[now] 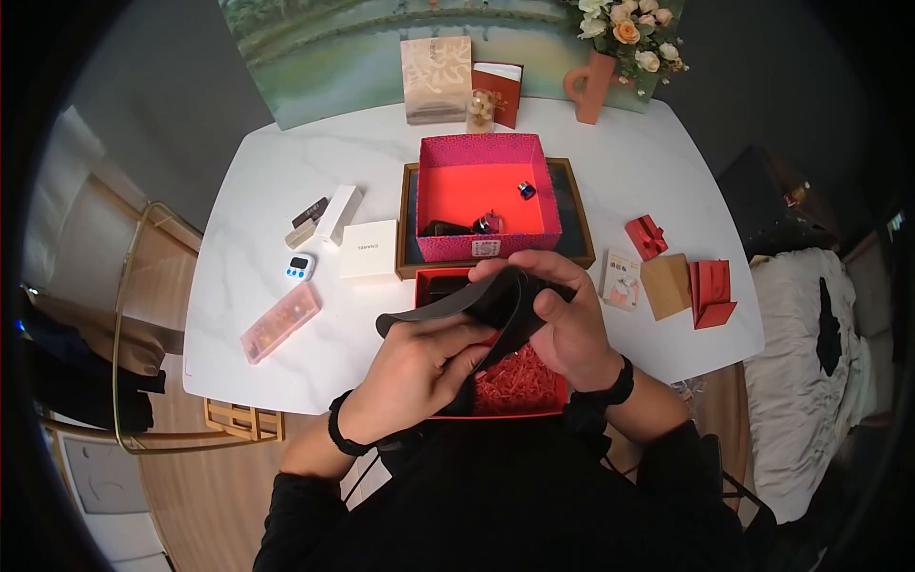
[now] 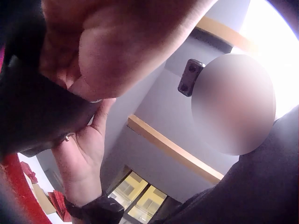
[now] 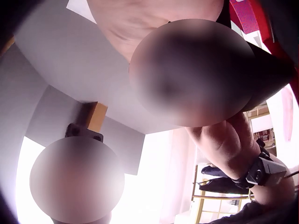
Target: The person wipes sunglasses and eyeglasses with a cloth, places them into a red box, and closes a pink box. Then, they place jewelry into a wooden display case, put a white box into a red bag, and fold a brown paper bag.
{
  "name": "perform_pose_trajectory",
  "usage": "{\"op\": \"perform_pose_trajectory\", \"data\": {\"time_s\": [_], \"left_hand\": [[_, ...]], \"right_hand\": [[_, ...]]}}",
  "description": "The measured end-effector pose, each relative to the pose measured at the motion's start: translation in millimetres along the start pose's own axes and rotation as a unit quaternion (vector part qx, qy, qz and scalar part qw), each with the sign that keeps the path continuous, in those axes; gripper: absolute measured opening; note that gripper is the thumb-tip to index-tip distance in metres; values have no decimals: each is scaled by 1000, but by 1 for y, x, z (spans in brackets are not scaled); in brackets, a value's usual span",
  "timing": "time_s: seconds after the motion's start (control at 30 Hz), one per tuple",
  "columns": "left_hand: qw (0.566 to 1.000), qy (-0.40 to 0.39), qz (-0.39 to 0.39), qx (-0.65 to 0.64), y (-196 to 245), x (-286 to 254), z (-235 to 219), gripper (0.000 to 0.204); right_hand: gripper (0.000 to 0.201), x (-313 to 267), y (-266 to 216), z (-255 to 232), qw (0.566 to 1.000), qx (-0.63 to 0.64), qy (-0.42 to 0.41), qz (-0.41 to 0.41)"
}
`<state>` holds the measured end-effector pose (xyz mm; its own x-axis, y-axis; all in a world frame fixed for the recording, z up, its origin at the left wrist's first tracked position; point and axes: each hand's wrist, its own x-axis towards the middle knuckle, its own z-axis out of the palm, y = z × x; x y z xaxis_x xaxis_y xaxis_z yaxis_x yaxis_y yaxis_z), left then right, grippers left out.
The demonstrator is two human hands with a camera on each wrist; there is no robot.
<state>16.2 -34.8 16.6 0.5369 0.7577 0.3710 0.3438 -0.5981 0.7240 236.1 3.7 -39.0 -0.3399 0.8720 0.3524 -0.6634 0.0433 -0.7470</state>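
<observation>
Both hands are at a black leather-like pouch [image 1: 496, 303] with a wide flap, held up over an open red box [image 1: 564, 386]. My left hand [image 1: 400, 372] grips it from the left, fingers tucked under the flap at its opening and thumb along the edge. From the right, my right hand [image 1: 577, 329] holds the pouch's other side, with fingers behind it and the thumb in front. A small shiny round stud [image 2: 67, 137] shows beside the pouch in the left wrist view. Inside the pouch is hidden. Red shredded paper [image 1: 519, 383] fills the box's near part.
Behind stands a pink patterned box [image 1: 488, 251] with small bottles, on a dark tray [image 1: 575, 214]. To the left are a white box [image 1: 370, 250], a timer [image 1: 299, 267] and a pink case [image 1: 281, 322]. Cards and a red gift box [image 1: 646, 237] lie right; a vase [image 1: 595, 91] stands behind.
</observation>
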Motion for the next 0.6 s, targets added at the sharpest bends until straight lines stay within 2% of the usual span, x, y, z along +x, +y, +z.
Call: {"op": "perform_pose_trajectory", "data": {"time_s": [0.07, 0.17, 0.23, 0.4, 0.47, 0.5, 0.57, 0.6], "left_hand": [[999, 25, -24, -21, 2, 0, 2, 19], [999, 41, -24, -18, 1, 2, 1, 20], [999, 29, -19, -10, -2, 4, 1, 21], [1000, 14, -8, 6, -1, 7, 5, 21], [994, 73, 40, 67, 7, 6, 4, 23], [994, 72, 42, 68, 7, 5, 3, 23], [974, 162, 130, 90, 4, -2, -3, 27], [965, 208, 129, 95, -1, -10, -3, 32]], "right_hand": [[64, 1, -2, 2, 1000, 2, 11, -9], [68, -1, -1, 1, 999, -18, -4, 30], [68, -6, 7, -5, 997, -41, 31, 53], [64, -6, 4, -5, 998, -46, 33, 38], [63, -4, -2, -5, 998, -46, 27, 24], [63, -4, -6, -7, 999, -23, 40, 18], [64, -2, -13, -7, 999, -1, 52, 10], [62, -2, -17, -5, 995, 19, 94, 2]]}}
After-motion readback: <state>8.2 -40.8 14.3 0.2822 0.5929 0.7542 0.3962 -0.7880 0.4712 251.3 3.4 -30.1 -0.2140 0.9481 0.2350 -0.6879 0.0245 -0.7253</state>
